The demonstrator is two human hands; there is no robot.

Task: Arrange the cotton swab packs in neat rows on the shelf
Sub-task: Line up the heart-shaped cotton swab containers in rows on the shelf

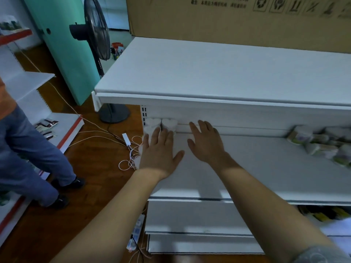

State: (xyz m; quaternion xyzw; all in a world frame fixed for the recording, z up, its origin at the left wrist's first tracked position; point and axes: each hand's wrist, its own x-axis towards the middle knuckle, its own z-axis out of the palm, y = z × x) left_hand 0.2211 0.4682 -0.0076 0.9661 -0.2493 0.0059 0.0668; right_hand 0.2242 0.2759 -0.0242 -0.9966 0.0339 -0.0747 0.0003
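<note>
**Flat hands square up the first swab packs at the shelf's far corner**

A person leans over a white shelf (247, 168), both arms stretched toward its back left corner. The left hand (158, 150) lies flat, fingers straight and spread, on top of a few white cotton swab packs (169, 123) set against the back panel (237, 118); it seems to be pressing them level so the row starts true from the corner. The right hand (206, 143) rests just beside them on bare shelf, fingers straight and slightly parted, holding nothing, probably marking where the next pack goes. A loose heap of packs (321, 143) waits well apart at the shelf's right end, blurred and untidy, so most of the job looks undone. A standing fan (98, 31) and tangled cables (131, 150) sit on the floor to the left.
</note>
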